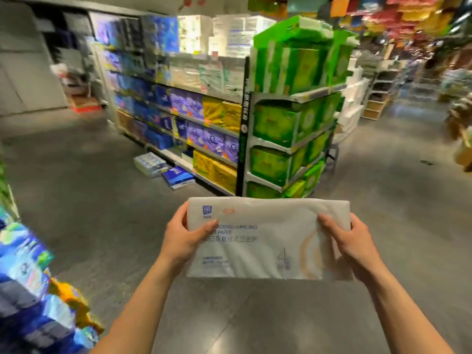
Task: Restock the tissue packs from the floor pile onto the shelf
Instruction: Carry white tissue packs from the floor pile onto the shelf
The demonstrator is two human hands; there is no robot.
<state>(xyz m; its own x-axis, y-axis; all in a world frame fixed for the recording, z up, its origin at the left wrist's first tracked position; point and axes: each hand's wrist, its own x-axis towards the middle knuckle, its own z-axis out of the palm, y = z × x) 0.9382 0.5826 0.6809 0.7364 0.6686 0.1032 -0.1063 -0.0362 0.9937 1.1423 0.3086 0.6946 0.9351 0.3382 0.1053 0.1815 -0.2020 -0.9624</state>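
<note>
Left grip (182,237), right grip (353,242) on tissue pack (263,249)

Tissue pack (268,238) — matt white plastic wrap; floor (89,200) — smooth, grey.

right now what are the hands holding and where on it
A flat white plastic-wrapped tissue pack, gripped at both short ends: left hand on the left end, right hand on the right.

On my feed I see the bare left forearm (143,302) coming in from seven o'clock and the bare right forearm (401,307) from five o'clock, both uncovered to the frame's edge. The bare left hand (184,238) and bare right hand (355,241) have slim wrists and long fingers.
</note>
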